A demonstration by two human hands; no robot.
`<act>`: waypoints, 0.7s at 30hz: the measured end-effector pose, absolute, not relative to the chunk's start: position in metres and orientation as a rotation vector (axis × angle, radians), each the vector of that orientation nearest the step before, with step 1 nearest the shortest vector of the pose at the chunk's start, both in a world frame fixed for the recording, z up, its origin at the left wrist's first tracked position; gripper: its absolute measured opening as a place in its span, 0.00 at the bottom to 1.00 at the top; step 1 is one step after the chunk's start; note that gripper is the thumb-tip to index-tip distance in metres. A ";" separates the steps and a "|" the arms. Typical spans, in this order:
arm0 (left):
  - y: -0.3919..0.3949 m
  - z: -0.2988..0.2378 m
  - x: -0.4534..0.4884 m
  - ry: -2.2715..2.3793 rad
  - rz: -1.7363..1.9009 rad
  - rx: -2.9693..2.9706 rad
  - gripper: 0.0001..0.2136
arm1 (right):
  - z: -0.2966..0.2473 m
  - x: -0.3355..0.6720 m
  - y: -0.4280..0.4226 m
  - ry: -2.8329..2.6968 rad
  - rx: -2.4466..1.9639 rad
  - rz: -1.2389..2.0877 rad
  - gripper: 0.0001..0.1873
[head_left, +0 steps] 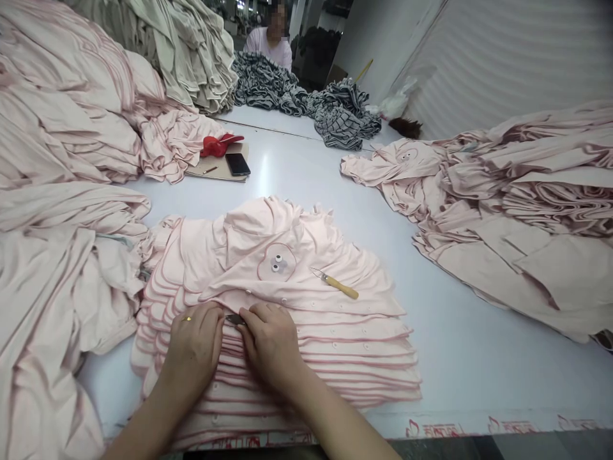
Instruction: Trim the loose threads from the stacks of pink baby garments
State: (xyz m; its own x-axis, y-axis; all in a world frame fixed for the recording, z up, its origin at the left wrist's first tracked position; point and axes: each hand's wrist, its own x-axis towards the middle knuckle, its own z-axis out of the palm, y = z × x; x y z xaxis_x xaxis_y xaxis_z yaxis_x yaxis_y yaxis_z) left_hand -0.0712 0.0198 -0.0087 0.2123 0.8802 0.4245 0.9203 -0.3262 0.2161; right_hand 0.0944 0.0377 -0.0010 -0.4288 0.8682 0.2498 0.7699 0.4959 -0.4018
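Layered pink garments (330, 332) with darker pink edging and small buttons lie overlapped in a stack before me. My left hand (196, 338), wearing a gold-coloured ring, is closed on the edge of one pink garment near the stack's left middle. Just beside it, my right hand (272, 338) is closed around small dark thread snips (234, 319), whose tip points left towards my left fingers. Above the hands, the top garment shows a round patch (276, 263) with two eyes. A wooden-handled tool with a thin wire end (342, 287) rests on the fabric.
Pink garments (62, 128) are heaped on the left, and another pink pile (517, 211) lies right. Behind are grey-green cloth (186, 45) and checked cloth (345, 108). A phone (238, 164) and red item (215, 145) sit on cardboard (211, 171). A person (271, 45) is at the back.
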 end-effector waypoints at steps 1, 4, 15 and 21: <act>0.021 -0.009 -0.072 -1.790 -0.768 -2.371 0.07 | -0.001 0.093 0.038 -2.314 -1.373 0.305 0.06; 0.024 -0.008 -0.081 -1.816 -0.856 -2.435 0.08 | 0.000 0.103 0.039 -2.263 -1.428 0.299 0.06; 0.047 -0.006 -0.118 -1.042 -0.537 -2.736 0.10 | 0.008 0.243 0.006 -2.248 -1.844 0.365 0.13; 0.064 -0.027 -0.136 -1.027 -0.631 -2.829 0.11 | 0.022 0.274 0.005 -2.163 -1.903 0.573 0.14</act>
State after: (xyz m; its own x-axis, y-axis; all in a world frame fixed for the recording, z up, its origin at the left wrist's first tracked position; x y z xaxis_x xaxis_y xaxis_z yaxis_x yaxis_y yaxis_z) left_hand -0.1364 0.0645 -0.0272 0.6930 0.6002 0.3993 0.6277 -0.7748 0.0753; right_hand 0.2739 0.0051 0.0222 -0.1485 0.9837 -0.1011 0.9048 0.0939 -0.4154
